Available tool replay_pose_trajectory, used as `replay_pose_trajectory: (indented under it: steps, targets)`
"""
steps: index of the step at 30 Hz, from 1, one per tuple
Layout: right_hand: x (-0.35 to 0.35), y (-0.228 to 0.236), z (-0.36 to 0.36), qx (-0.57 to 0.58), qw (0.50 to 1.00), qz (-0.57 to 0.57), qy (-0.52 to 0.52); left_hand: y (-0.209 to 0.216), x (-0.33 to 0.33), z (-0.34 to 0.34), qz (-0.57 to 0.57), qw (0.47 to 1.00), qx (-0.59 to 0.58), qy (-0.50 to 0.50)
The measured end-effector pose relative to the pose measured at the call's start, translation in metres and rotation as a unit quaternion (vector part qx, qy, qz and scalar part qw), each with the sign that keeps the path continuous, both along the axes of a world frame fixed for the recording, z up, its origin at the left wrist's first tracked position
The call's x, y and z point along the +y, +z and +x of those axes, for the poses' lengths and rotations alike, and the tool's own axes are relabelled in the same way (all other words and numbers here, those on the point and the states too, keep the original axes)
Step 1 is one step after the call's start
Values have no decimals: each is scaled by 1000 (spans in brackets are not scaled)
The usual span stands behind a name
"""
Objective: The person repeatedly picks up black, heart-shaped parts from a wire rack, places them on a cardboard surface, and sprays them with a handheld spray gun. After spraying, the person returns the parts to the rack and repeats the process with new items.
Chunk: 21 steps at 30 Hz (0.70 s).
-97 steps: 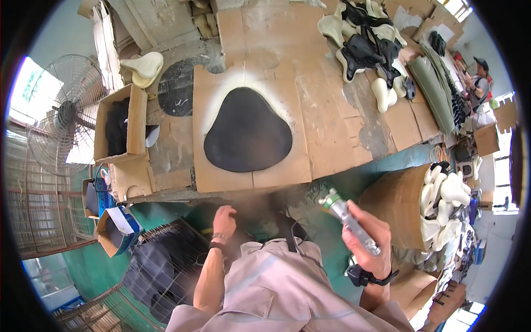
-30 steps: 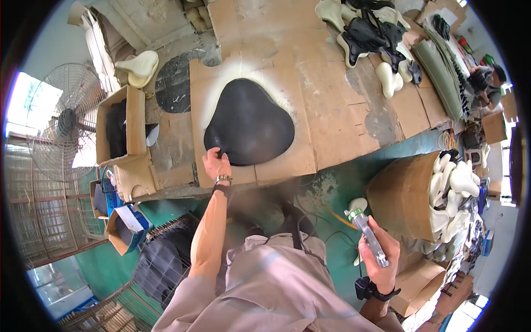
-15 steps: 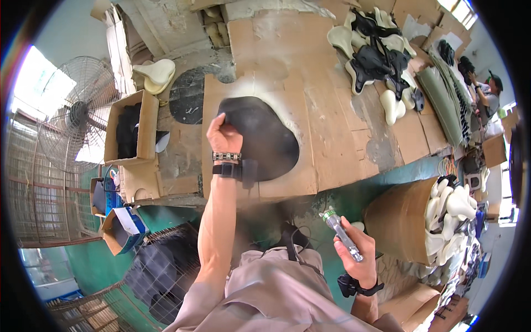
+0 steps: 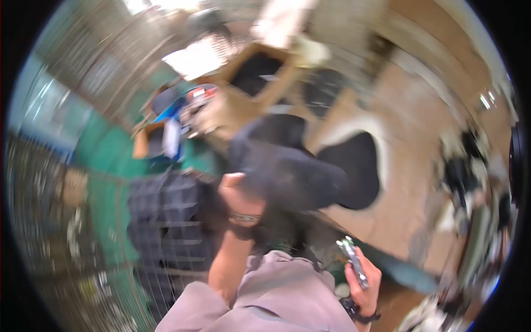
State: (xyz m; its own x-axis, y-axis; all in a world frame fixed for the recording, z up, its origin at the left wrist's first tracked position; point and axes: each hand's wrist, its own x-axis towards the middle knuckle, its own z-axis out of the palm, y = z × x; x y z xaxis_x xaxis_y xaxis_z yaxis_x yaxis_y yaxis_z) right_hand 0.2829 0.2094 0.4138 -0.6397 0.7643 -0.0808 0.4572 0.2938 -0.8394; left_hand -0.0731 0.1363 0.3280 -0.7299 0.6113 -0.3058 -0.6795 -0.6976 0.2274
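Note:
Blurred by motion, my left hand (image 4: 239,195) is closed on the edge of a floppy black saddle-shaped sheet (image 4: 287,171). That sheet is lifted off the bench and hangs bent in front of me. Beyond its right end, another black saddle-shaped piece (image 4: 359,171) lies on the cardboard-covered bench (image 4: 409,188), ringed by a whitish coating. My right hand (image 4: 366,282), low on the right, grips a silver spray gun (image 4: 354,263) with a green part near its upper end; its finer detail is smeared.
An open cardboard box (image 4: 285,74) of black pieces stands at the bench's left end. Below my left side is a wire cage (image 4: 166,276) with a stack of black sheets (image 4: 166,216). Bicycle saddles (image 4: 459,171) lie at the right, beside a green-grey roll (image 4: 475,238).
The view has swung to the left. My left hand has come away from the bench and now carries a black sheet; a similar piece lies on the cardboard. The spray gun stays in my right hand.

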Motion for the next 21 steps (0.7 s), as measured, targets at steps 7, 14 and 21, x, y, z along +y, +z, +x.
replay_pose_trajectory:
  steps: [7, 14, 21]
  targets:
    - [-28, -10, -72, -53, 988, -35, 139, -45, -184, 2, 68, 983, -71, 153]
    - [-56, 18, -166, -201, 935, -72, 282, -83, -316, -44, 82, 948, -79, 296]
    - [-97, -6, -216, -153, 934, -38, 322, -95, -401, -210, -147, 879, -89, 445]
